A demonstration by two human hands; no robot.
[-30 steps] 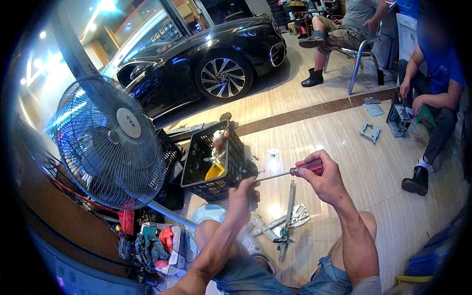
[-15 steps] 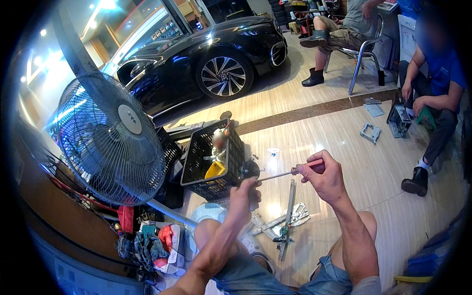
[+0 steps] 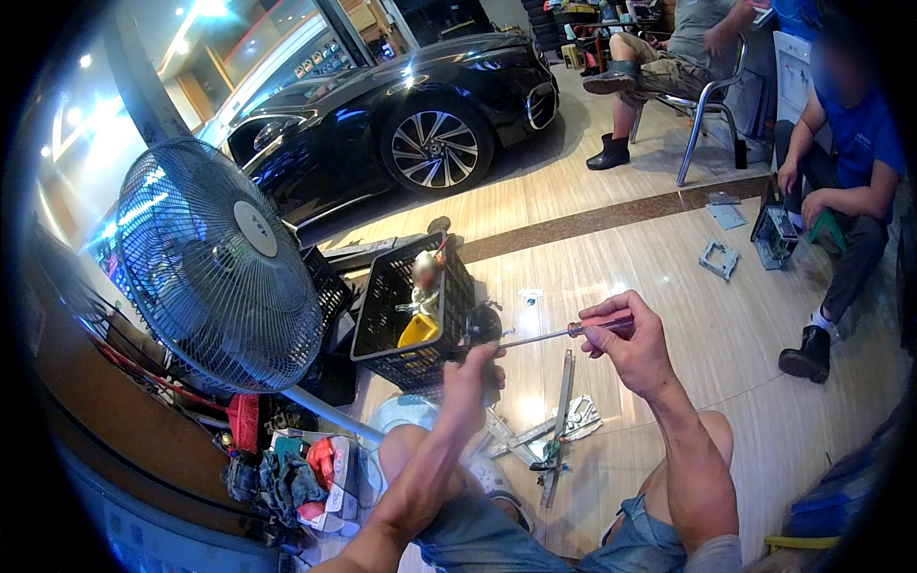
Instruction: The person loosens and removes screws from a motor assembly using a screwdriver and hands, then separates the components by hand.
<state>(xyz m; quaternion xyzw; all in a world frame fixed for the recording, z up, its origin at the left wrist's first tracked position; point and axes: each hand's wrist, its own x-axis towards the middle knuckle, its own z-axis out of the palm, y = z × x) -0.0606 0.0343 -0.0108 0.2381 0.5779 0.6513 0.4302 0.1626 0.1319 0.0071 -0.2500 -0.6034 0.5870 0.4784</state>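
My right hand (image 3: 629, 339) is closed around the red handle of a screwdriver (image 3: 543, 338). Its thin shaft points left, toward my left hand (image 3: 468, 380). The fingers of that hand are curled round a dark rounded part (image 3: 483, 325), which juts out above them against the crate. The screwdriver's tip meets this part by my left thumb; whether it sits in a screw cannot be made out. On the floor below my hands lies a metal rail assembly (image 3: 564, 425) with long bars and a bracket plate.
A black plastic crate (image 3: 368, 329) holding a yellow piece (image 3: 417, 331) stands ahead. The standing fan (image 3: 215, 267) is at my left, above a box of rags (image 3: 330, 477). A black car (image 3: 382, 124) is parked behind. Seated at right, a co-worker (image 3: 845, 181) handles a metal unit (image 3: 776, 234).
My right fingers have shifted on the screwdriver handle, the upper ones now straighter. My left hand stays nearly in place, slightly blurred. The fan's head has swung a little.
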